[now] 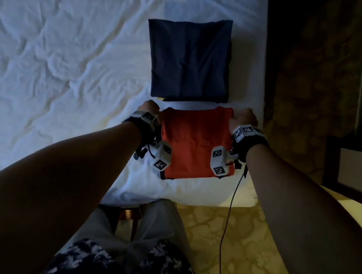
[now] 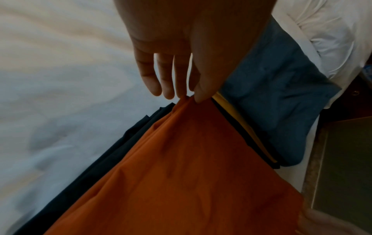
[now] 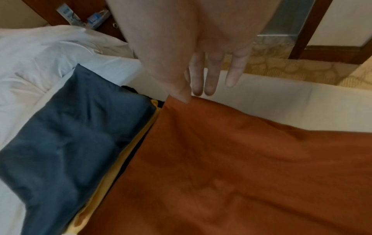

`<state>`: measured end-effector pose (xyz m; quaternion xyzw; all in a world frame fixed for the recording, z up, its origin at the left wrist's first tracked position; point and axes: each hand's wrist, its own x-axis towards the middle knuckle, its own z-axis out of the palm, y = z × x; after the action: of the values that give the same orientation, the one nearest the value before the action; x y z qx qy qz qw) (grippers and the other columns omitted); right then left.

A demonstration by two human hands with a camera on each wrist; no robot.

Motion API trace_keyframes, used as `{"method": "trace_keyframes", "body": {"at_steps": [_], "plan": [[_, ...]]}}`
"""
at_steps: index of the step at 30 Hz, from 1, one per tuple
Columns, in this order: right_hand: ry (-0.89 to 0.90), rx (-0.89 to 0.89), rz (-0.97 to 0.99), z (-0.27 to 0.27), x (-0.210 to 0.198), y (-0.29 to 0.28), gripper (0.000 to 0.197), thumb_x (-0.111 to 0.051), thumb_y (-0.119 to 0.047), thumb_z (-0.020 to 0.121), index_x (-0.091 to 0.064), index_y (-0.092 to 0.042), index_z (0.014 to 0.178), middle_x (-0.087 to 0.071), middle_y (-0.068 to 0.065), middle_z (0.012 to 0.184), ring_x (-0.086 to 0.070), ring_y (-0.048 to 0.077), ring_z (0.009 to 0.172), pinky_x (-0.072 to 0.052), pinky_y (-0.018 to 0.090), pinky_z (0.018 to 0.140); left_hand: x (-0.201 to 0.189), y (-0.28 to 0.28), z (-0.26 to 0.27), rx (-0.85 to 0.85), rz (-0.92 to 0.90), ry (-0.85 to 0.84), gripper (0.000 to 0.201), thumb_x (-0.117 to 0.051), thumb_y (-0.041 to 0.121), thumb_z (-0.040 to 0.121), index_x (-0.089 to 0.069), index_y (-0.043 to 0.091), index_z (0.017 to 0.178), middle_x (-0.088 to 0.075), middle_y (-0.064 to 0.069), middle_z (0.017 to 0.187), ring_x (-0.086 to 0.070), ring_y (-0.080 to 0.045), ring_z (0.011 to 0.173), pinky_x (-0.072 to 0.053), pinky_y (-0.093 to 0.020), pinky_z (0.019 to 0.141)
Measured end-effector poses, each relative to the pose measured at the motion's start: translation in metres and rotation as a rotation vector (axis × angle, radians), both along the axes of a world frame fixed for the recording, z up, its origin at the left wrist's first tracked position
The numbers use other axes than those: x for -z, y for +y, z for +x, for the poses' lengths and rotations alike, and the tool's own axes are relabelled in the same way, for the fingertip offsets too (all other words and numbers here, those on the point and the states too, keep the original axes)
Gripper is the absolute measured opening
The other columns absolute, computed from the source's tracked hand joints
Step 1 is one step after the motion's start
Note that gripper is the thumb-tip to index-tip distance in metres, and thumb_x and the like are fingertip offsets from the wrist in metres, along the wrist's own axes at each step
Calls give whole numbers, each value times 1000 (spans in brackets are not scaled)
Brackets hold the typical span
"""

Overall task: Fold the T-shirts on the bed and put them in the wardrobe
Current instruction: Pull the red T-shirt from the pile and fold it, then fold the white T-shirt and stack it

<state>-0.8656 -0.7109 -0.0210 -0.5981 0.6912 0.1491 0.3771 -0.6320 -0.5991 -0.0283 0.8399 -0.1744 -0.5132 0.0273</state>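
Orange T-shirt mid-fold, both far corners pinched

Fold step in hand, by my reading. Your left hand (image 1: 148, 107) pinches the far left corner of the orange T-shirt (image 1: 194, 141) between thumb and fingertips; the left wrist view shows the cloth gathered at the pinch, other fingers hanging straight. Your right hand (image 1: 244, 118) pinches the far right corner the same way. Shirt sits at centre frame in the head view, on the white bed (image 1: 59, 46) near its lower right corner, far edge slightly lifted.

Just above it in frame lies the folded navy T-shirt (image 1: 188, 58), topping a small stack; a yellow layer (image 2: 231, 108) and a dark one show at the stack's near edge. Dark cloth (image 2: 112, 152) also peeks out under the orange shirt's left side.

Wardrobe: cannot tell which dark furniture at right of frame it is.

Next move, as a judgement: carry both corners evenly towards the near hem, keep the edge taut and level, then press flat. Watch the stack; the orange edge lies just beside it and could drag it.
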Motion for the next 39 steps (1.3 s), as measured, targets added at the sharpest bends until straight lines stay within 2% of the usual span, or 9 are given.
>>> {"method": "trace_keyframes", "body": {"at_steps": [4, 6, 9, 12, 14, 17, 21, 32, 39], "plan": [[-46, 53, 29, 8, -19, 3, 26, -45, -13, 96, -68, -3, 88, -65, 11, 93, -58, 22, 81, -40, 22, 58, -36, 3, 8, -211, -90, 223, 26, -54, 13, 95, -54, 15, 69, -60, -10, 87, -57, -26, 81, -50, -39, 81], [-132, 104, 113, 17, -27, 9, 21, -48, -13, 97, -67, -13, 107, -64, 10, 108, -52, 18, 88, -48, 27, 75, -60, 9, 12, -420, -127, 347, 28, -46, 11, 99, -57, 10, 73, -60, -9, 83, -56, -23, 75, -48, -35, 72], [-293, 192, 198, 35, -46, 22, 14, -55, -14, 94, -54, -24, 104, -62, 17, 128, -55, 18, 93, -52, 38, 96, -93, 20, 24, -505, -166, 430, 28, -45, 19, 101, -63, 10, 82, -64, -7, 87, -61, -21, 77, -49, -33, 70], [-383, 205, 187, 52, -59, 39, 13, -57, -16, 91, -64, -19, 101, -68, 13, 112, -60, 19, 90, -54, 42, 94, -126, 32, 35, -487, -228, 423, 24, -46, 22, 102, -62, 14, 87, -66, -8, 96, -63, -20, 81, -50, -32, 71], [-428, 188, 155, 67, -75, 52, 13, -55, -19, 90, -64, -19, 82, -70, 6, 94, -66, 23, 90, -55, 43, 91, -149, 43, 42, -472, -279, 371, 21, -48, 22, 101, -62, 16, 86, -65, -9, 102, -63, -21, 84, -50, -31, 70], [-511, 174, 129, 98, -111, 73, 22, -54, -13, 88, -60, -20, 69, -63, 5, 70, -61, 25, 73, -51, 34, 70, -183, 66, 55, -494, -359, 312, 18, -51, 22, 100, -59, 17, 85, -63, -9, 103, -62, -23, 87, -48, -30, 68], [-607, 148, 120, 143, -151, 100, 18, -53, -6, 92, -58, -12, 76, -56, 5, 64, -50, 17, 58, -40, 22, 47, -223, 110, 81, -539, -445, 242, 12, -56, 22, 97, -60, 17, 87, -65, -8, 101, -62, -24, 88, -49, -30, 70], [-722, -8, 145, 272, -214, 197, 12, -54, -19, 98, -61, -11, 100, -65, 7, 94, -61, 20, 88, -52, 35, 82, -299, 231, 176, -648, -609, 96, 16, -56, 20, 97, -59, 10, 109, -65, -9, 108, -61, -25, 100, -49, -38, 88], [-695, -131, 131, 382, -222, 284, 15, -52, -21, 98, -61, -10, 103, -66, 9, 102, -62, 22, 94, -53, 35, 81, -297, 322, 274, -721, -663, 106, 9, -55, 20, 97, -61, 13, 99, -67, -8, 105, -63, -22, 90, -50, -32, 74]]}}
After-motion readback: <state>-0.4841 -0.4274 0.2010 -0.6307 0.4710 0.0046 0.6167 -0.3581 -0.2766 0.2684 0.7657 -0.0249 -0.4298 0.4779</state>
